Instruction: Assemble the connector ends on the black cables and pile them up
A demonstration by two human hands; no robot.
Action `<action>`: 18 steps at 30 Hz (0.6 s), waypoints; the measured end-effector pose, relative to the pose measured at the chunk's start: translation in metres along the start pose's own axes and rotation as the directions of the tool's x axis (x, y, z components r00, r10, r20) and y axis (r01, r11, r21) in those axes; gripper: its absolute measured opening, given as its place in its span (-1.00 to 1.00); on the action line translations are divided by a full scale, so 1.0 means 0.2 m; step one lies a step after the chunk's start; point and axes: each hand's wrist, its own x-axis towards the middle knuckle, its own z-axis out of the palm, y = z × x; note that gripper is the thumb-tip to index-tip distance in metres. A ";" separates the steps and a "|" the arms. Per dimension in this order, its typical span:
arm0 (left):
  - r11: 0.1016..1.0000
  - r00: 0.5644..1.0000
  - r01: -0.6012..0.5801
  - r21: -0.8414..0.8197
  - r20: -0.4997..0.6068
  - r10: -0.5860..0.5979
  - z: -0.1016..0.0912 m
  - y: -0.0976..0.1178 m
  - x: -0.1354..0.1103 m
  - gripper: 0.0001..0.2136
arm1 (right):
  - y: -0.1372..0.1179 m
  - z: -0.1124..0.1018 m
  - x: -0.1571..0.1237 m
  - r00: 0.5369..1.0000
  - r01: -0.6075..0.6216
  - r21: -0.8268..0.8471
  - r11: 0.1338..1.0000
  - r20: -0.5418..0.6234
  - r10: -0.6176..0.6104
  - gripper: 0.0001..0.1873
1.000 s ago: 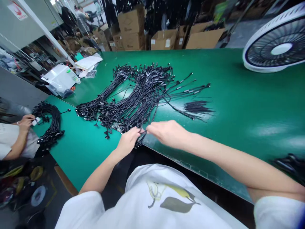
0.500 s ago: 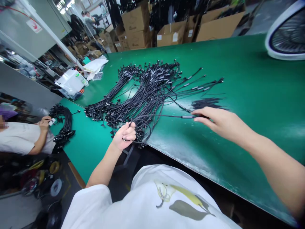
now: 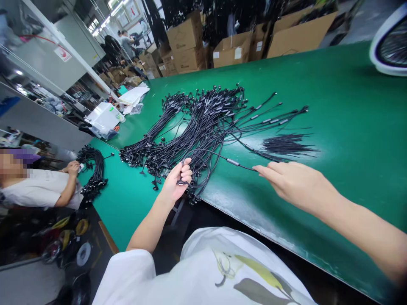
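Note:
A black cable (image 3: 219, 155) with a grey sleeve (image 3: 233, 162) runs between my two hands above the table edge. My left hand (image 3: 179, 180) is closed round one end of it, and a small metal-tipped connector shows below the fingers. Fingertips of my right hand (image 3: 288, 180) pinch the other end, just right of the sleeve. Behind my left hand lies a big heap of black cables (image 3: 197, 127) with grey sleeves and connectors. Past my right hand is a pile of thin black strips (image 3: 288, 144), probably cable ties or wires; I cannot tell which.
A co-worker in a white shirt (image 3: 41, 186) sits at the left with another cable bundle (image 3: 95, 173). A white box (image 3: 103, 116) and papers (image 3: 135, 95) lie at the table's far left. Cardboard boxes (image 3: 233, 48) stand behind the green table (image 3: 349, 127); a white-rimmed wheel (image 3: 377, 53) is at far right.
My right hand has shifted its hold from beside the grey sleeve further along the cable's end. The sleeve now sits nearer my left hand, which still holds the cable. The view has shifted slightly.

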 end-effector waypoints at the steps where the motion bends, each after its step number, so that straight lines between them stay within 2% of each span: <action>1: 0.999 0.999 -0.031 0.039 0.021 0.030 0.00 -0.02 0.01 -0.82 | -0.04 0.02 0.01 0.999 0.027 0.016 1.000 0.044 -0.028 -0.70; 4: 0.934 0.980 -0.188 0.305 0.124 0.157 0.01 -0.14 0.05 -0.77 | -0.20 0.06 0.08 0.968 0.148 0.184 0.972 0.176 -0.180 -0.77; 6: 0.787 0.958 -0.276 0.552 0.225 0.178 0.00 -0.23 0.06 -0.71 | -0.29 0.05 0.15 0.945 0.186 0.338 0.923 0.195 -0.261 -0.78; 7: 0.694 0.951 -0.297 0.656 0.266 0.156 0.00 -0.26 0.06 -0.69 | -0.32 0.04 0.19 0.950 0.171 0.402 0.900 0.175 -0.258 -0.77; 9: 0.559 0.950 -0.288 0.777 0.306 0.065 -0.02 -0.30 0.05 -0.68 | -0.31 0.00 0.26 0.982 0.078 0.531 0.844 0.104 -0.156 -0.73; 10: 0.556 0.953 -0.269 0.787 0.302 0.033 -0.02 -0.31 0.05 -0.67 | -0.29 -0.01 0.28 0.996 0.010 0.604 0.797 0.064 -0.061 -0.72; 11: 0.600 0.956 -0.245 0.761 0.292 0.021 -0.02 -0.30 0.04 -0.65 | -0.28 -0.01 0.29 0.998 -0.056 0.684 0.728 0.029 0.050 -0.73; 12: 0.676 0.960 -0.219 0.703 0.279 0.021 -0.02 -0.30 0.04 -0.64 | -0.26 0.01 0.30 0.985 -0.112 0.765 0.635 0.004 0.170 -0.75; 14: 0.837 0.970 -0.155 0.524 0.242 0.028 0.02 -0.30 0.05 -0.64 | -0.28 0.07 0.29 0.913 -0.195 0.897 0.397 0.019 0.407 -0.73; 16: 0.935 0.983 -0.071 0.348 0.185 0.005 0.08 -0.32 0.06 -0.69 | -0.35 0.14 0.28 0.826 -0.237 0.968 0.087 0.153 0.542 -0.65; 18: 0.977 0.995 0.027 0.210 0.093 -0.047 0.14 -0.36 0.09 -0.70 | -0.43 0.21 0.27 0.751 -0.221 0.942 -0.251 0.329 0.572 -0.58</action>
